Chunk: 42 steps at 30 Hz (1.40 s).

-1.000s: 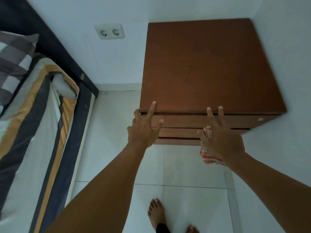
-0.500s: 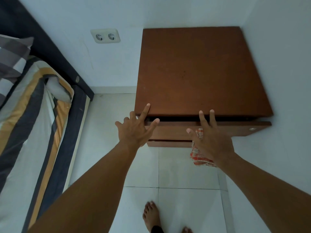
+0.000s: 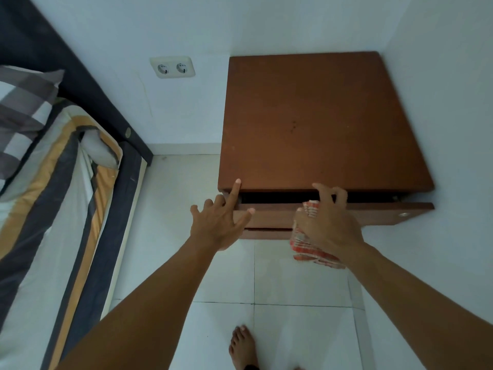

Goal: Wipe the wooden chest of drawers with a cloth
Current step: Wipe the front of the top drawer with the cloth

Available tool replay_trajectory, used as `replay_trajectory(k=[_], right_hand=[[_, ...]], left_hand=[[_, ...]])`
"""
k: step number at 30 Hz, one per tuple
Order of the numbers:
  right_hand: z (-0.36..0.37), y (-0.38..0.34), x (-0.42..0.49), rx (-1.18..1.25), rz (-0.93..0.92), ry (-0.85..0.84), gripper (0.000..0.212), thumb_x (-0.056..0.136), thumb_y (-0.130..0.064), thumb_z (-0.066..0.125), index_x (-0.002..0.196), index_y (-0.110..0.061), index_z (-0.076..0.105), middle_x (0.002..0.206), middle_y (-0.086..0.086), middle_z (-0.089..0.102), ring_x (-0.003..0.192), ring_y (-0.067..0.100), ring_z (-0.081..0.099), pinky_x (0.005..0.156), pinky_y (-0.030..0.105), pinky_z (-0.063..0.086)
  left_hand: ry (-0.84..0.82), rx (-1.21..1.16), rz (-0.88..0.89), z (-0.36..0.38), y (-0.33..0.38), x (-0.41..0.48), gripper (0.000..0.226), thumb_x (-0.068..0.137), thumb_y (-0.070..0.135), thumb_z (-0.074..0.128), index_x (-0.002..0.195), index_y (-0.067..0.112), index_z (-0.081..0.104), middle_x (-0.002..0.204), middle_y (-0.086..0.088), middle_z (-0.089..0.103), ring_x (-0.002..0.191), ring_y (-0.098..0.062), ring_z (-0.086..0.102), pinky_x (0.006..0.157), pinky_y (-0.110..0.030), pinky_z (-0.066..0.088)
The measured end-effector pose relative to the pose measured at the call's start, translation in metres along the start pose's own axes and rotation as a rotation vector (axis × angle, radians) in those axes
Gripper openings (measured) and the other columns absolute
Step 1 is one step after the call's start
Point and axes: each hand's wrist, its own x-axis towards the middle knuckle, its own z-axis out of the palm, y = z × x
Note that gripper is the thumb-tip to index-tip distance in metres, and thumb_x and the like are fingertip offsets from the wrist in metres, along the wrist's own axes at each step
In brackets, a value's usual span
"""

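The brown wooden chest of drawers stands in the room's corner, seen from above. Its top drawer is pulled out a little, leaving a dark gap under the top. My left hand is spread open, its index fingertip pressed on the top's front left edge. My right hand holds a red-and-white checked cloth under the palm, with its fingers hooked over the drawer's upper edge. Most of the cloth is hidden by the hand.
A bed with striped bedding and a checked pillow runs along the left. A double wall socket sits left of the chest. White walls close in behind and to the right. My bare foot stands on the white floor tiles.
The top drawer has slid out toward me, opening a dark gap. My right fingers have curled over the drawer's edge. The left index finger has stayed on the chest's top edge.
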Motion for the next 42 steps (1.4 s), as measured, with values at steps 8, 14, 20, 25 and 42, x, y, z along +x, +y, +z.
replay_trajectory(k=[8,14,20,25,42], right_hand=[[0.059,-0.092,0.013,0.069,-0.544,0.244,0.052,0.085,-0.014,0.08,0.13,-0.012,0.054,0.129,0.009,0.049,0.108,0.025,0.06,0.085,0.031,0.059],[0.123,-0.081,0.019,-0.367,-0.642,0.279,0.086,0.083,-0.034,0.079,0.155,-0.014,0.038,0.15,0.008,0.048,0.134,0.03,0.048,0.109,0.045,0.044],[0.135,-0.068,0.022,-0.361,-0.71,0.4,0.08,0.086,-0.028,0.078,0.154,-0.01,0.04,0.134,0.013,0.057,0.118,0.029,0.058,0.105,0.043,0.049],[0.131,-0.057,0.02,-0.377,-0.737,0.352,0.06,0.101,-0.029,0.059,0.156,-0.017,0.036,0.139,0.008,0.057,0.127,0.029,0.054,0.115,0.049,0.039],[0.053,0.043,0.026,-0.613,-0.538,0.321,0.058,0.084,-0.024,0.073,0.137,-0.008,0.054,0.121,0.012,0.059,0.107,0.03,0.056,0.098,0.047,0.047]], left_hand=[[0.127,-0.173,0.046,0.028,-0.037,-0.028,0.072,0.096,0.054,0.011,0.16,0.023,0.024,0.163,0.004,0.033,0.143,-0.024,0.039,0.108,-0.051,0.041],[0.207,-0.261,-0.014,0.019,-0.044,-0.021,0.06,0.098,0.039,0.026,0.151,0.02,0.044,0.149,0.001,0.054,0.132,-0.025,0.053,0.104,-0.049,0.047],[0.251,-0.368,0.098,0.018,-0.041,-0.019,0.052,0.099,0.036,0.032,0.141,0.019,0.057,0.137,-0.001,0.065,0.124,-0.025,0.06,0.101,-0.045,0.048],[0.274,-0.358,0.12,0.03,-0.034,-0.014,0.045,0.1,0.033,0.033,0.135,0.02,0.059,0.132,0.001,0.066,0.119,-0.023,0.061,0.092,-0.049,0.055],[0.118,-0.061,-0.163,0.044,0.063,-0.027,0.08,0.094,0.055,0.006,0.162,0.014,0.008,0.17,-0.008,0.006,0.157,-0.028,0.001,0.122,-0.057,-0.006]])
